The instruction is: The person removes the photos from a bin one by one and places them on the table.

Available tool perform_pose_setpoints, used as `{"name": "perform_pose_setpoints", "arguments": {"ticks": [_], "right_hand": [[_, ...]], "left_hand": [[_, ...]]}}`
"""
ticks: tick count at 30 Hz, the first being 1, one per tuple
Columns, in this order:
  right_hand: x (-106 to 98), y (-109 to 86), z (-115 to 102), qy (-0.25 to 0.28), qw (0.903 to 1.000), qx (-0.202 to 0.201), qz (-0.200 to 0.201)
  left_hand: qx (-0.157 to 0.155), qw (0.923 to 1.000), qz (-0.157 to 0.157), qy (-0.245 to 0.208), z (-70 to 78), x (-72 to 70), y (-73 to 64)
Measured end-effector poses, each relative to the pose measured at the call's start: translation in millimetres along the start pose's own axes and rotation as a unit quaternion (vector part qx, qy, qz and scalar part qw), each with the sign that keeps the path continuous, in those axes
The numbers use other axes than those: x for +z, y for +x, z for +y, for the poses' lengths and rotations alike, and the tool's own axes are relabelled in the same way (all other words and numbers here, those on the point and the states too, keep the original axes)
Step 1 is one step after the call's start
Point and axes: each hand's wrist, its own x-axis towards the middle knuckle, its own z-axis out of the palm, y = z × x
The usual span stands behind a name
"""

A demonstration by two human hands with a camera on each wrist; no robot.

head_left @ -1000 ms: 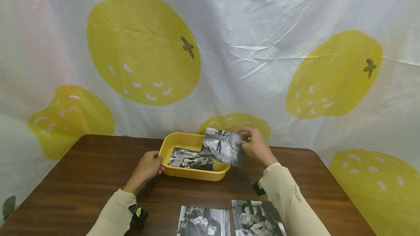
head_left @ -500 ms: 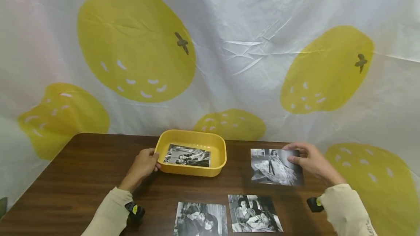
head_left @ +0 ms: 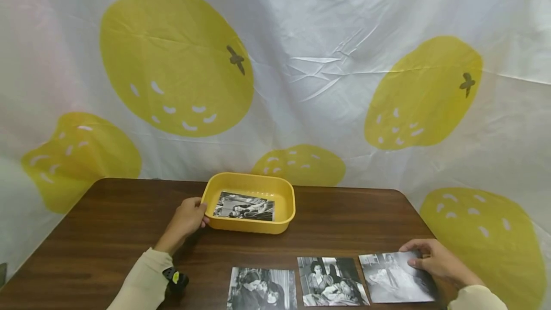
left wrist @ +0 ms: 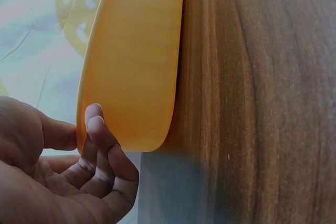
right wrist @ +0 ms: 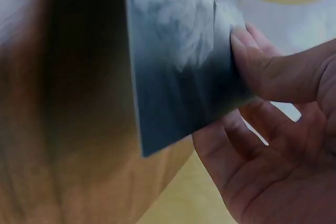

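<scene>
My left hand (head_left: 186,218) pinches the left end of a yellow plastic tray (head_left: 284,204), its thumb and fingers at the rim (left wrist: 84,93). Inside the tray lies a black-and-white photo (head_left: 245,206). At the right of the table my right hand (head_left: 439,262) holds another black-and-white photo (head_left: 393,279) by its upper right edge, thumb on the printed face and fingers behind. In the right wrist view this photo (right wrist: 178,77) stands tilted over the wood. Just left of it lies a photo of people (head_left: 331,283), and further left a photo of figures leaning together (head_left: 261,291).
The brown wood-grain table (head_left: 107,238) has rounded far corners. Behind it hangs a white cloth (head_left: 297,99) printed with large yellow fruit. The tray stands near the table's far edge, and the loose photos form a row along the near side.
My right hand has carried its photo from over the tray to the right, then down toward the near side, beside the row of photos. My left hand keeps its hold on the tray.
</scene>
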Motion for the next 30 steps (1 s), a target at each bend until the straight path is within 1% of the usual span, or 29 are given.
{"name": "perform_pose_setpoints", "arguments": {"ticks": [1,3,5,7,8,10,13,15,18,20,22,26,30], "right_hand": [[3,0.0,1,-0.022,0.9997,0.011,0.005],[9,1.2,2,-0.063,0.9962,0.057,0.019],[15,3.0,2,-0.106,0.988,0.109,0.029],[19,4.4,1,-0.135,0.9785,0.153,0.032],[21,4.6,0,-0.142,0.975,0.168,0.032],[23,5.1,0,-0.159,0.9709,0.175,0.038],[23,7.4,-2,-0.178,0.9698,0.158,0.054],[21,12.0,-6,-0.185,0.9691,0.146,0.072],[18,26.8,-19,-0.18,0.9692,0.139,0.094],[17,39.5,-34,-0.173,0.9689,0.135,0.114],[18,54.2,-51,-0.167,0.9699,0.117,0.133],[25,88.2,-89,-0.155,0.9722,0.05,0.168],[37,124.8,-128,-0.144,0.974,-0.009,0.175]], "left_hand": [[0.0,1.0,0.001,0.0,-0.2,0.3,0.2],[-0.001,1.0,0.0,0.0,-0.8,1.0,0.4],[-0.002,1.0,-0.001,0.001,-1.3,1.8,0.3],[-0.004,1.0,-0.003,0.001,-1.8,2.7,0.3],[-0.005,1.0,-0.005,0.0,-2.1,2.9,0.4],[-0.003,1.0,-0.005,-0.001,-2.4,3.0,0.8],[0.002,1.0,-0.001,-0.006,-2.3,2.0,1.4],[0.004,1.0,0.003,-0.008,-2.1,1.1,1.4],[0.001,1.0,0.004,-0.007,-2.5,-1.7,0.9],[-0.001,1.0,0.003,-0.006,-3.2,-2.5,0.5],[-0.002,1.0,0.002,-0.003,-3.9,-2.7,-0.1],[-0.001,1.0,0.004,-0.004,-4.0,-1.6,-0.4],[0.001,1.0,0.006,-0.007,-2.4,-0.1,0.2]]}}
